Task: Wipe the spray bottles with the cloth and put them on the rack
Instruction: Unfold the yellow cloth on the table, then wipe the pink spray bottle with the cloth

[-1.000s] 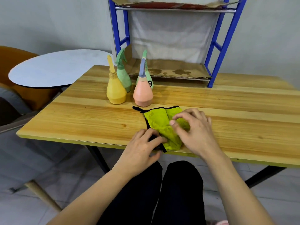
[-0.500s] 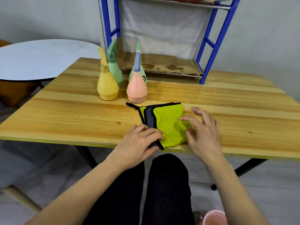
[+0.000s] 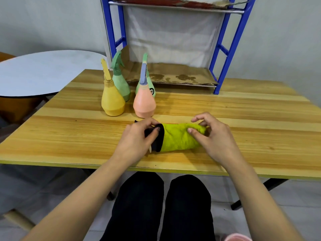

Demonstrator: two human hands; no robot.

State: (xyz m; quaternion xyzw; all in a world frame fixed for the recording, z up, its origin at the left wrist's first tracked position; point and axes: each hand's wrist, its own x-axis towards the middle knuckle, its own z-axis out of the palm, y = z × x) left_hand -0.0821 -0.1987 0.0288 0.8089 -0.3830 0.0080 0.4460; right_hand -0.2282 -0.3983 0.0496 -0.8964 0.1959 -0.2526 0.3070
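Pinching cloth (image 3: 177,139) ends: left hand (image 3: 137,141) black edge, right hand (image 3: 213,136) green end.

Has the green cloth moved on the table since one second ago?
Yes. The green cloth was folded at the near table edge; now it lies farther from that edge and closer to the pink bottle, gathered between both hands.

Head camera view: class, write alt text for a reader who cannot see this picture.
Both hands, left hand and right hand, grip a folded yellow-green cloth on a wooden table. Behind it stand four spray bottles: yellow, pink and two green, before a blue rack.
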